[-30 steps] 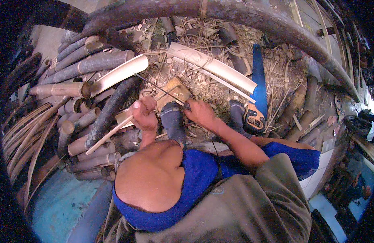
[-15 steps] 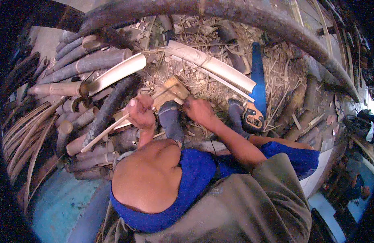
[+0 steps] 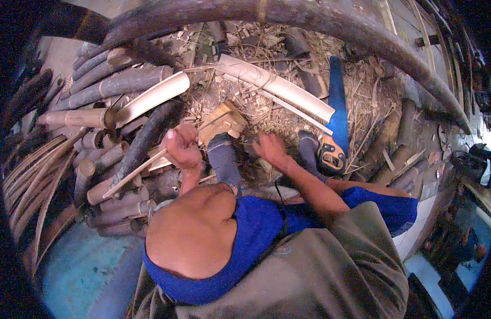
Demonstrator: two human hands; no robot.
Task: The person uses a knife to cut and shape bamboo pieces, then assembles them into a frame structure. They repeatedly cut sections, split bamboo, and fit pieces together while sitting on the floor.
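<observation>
A thin bamboo strip [image 3: 131, 178] runs slantwise through my left hand [image 3: 182, 146], whose fingers are closed around it. Its far end lies over a pale wooden block [image 3: 222, 123] on the ground, just beyond my left foot [image 3: 221, 154]. My right hand [image 3: 271, 149] is closed in a fist between my two feet, right of the block and apart from the strip. What it grips is hidden; something dark shows beside its fingers.
A blue-bladed handsaw [image 3: 338, 101] lies beyond my right foot [image 3: 308, 146]. Split bamboo halves [image 3: 280, 85] rest on shavings. Cut bamboo lengths [image 3: 123, 82] pile up at left, near curved strips [image 3: 40, 170]. A long pole [image 3: 309, 20] arches across the far side.
My right hand has drawn back from the block, to the right and slightly nearer me. My left hand and the strip have shifted slightly left.
</observation>
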